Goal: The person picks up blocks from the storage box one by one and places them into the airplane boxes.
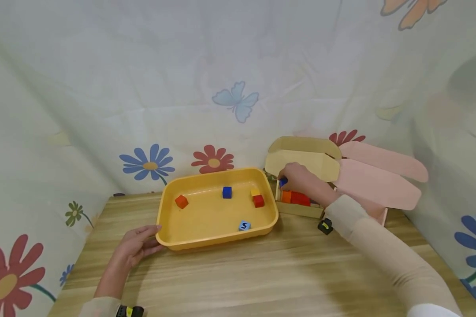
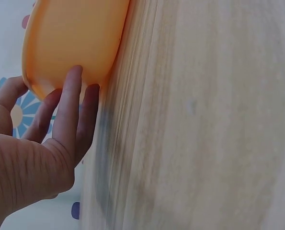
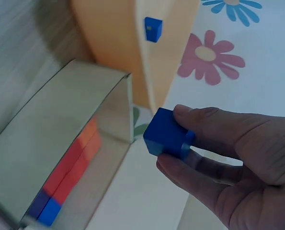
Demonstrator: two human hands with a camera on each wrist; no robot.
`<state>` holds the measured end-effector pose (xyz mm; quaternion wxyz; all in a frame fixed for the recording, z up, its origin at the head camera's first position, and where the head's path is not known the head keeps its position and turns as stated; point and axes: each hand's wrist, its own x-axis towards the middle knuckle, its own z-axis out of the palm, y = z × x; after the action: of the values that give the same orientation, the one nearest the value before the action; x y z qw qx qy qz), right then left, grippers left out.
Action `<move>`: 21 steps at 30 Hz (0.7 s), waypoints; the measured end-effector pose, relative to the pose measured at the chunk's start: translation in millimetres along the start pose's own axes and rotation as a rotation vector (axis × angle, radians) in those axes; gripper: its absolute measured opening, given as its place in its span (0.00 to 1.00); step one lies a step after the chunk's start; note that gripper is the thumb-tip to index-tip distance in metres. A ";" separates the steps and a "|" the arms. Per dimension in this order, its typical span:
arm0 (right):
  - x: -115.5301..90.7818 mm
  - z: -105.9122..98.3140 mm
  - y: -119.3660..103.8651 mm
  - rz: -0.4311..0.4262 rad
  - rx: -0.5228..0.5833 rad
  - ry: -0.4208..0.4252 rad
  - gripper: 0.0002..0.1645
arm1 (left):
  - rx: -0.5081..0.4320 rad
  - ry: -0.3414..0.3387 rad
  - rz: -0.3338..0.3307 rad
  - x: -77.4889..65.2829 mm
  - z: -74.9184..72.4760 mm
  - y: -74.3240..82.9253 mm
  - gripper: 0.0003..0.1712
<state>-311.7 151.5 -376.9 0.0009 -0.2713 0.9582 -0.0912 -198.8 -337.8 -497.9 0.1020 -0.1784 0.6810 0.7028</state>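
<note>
My right hand (image 1: pixel 301 178) pinches a blue cube (image 3: pixel 168 134) between thumb and fingers, above an open pale yellow cardboard box (image 1: pixel 299 209). Inside that box lie orange blocks (image 1: pixel 286 197), red blocks (image 1: pixel 300 199) and, in the right wrist view, blue blocks (image 3: pixel 49 211). At the left end of a yellow tray (image 1: pixel 206 224), my left hand (image 1: pixel 135 246) holds the rim, its fingers against the outer wall. In the tray sit an orange cube (image 1: pixel 181 201), a blue cube (image 1: pixel 227 192), a yellow cube (image 1: pixel 255 193), a red cube (image 1: pixel 258 201) and a light blue lettered cube (image 1: pixel 244 226).
Right of the pale yellow box stands an open pink box (image 1: pixel 377 210), partly behind my right arm. Both lids lean back toward a flowered curtain (image 1: pixel 238 57). The wooden table (image 1: pixel 238 281) stretches in front of the tray.
</note>
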 end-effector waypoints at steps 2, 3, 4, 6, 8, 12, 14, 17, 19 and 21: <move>-10.5 1.9 9.6 0.007 -0.009 0.015 0.16 | 0.003 -0.002 -0.002 -1.3 -0.6 -1.7 0.46; -15.7 2.7 14.1 0.010 -0.014 0.018 0.17 | -0.002 0.003 -0.004 -1.5 -0.9 -2.7 0.46; -21.5 2.8 18.2 0.018 -0.015 0.015 0.18 | -0.001 0.004 -0.004 -1.6 -1.3 -3.4 0.46; -33.4 1.7 27.0 0.027 -0.014 0.005 0.18 | -0.005 0.000 -0.007 -2.1 -1.6 -4.4 0.46; -45.6 -1.6 36.3 0.042 -0.011 -0.013 0.18 | -0.007 -0.001 -0.010 -2.0 -1.6 -5.2 0.46; -71.2 -10.5 57.0 0.064 -0.018 -0.044 0.16 | -0.016 -0.006 -0.010 -1.2 -1.1 -5.9 0.46; -85.6 -12.9 68.4 0.068 -0.019 -0.052 0.14 | -0.017 -0.009 -0.006 -0.9 -1.0 -5.8 0.46; -108.2 -11.5 84.3 0.091 0.030 -0.069 0.12 | -0.023 -0.003 -0.005 -0.6 -0.9 -5.9 0.46; -122.4 -10.0 94.1 0.125 0.040 -0.106 0.10 | -0.022 -0.012 -0.006 -1.0 -1.2 -5.9 0.46; -134.1 -8.4 102.9 0.166 0.032 -0.150 0.10 | -0.024 -0.016 -0.009 -1.0 -1.4 -5.5 0.47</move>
<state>-251.2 308.8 -393.1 0.0843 -0.1972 0.9730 -0.0857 -195.6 -338.8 -502.6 0.1084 -0.1768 0.6708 0.7120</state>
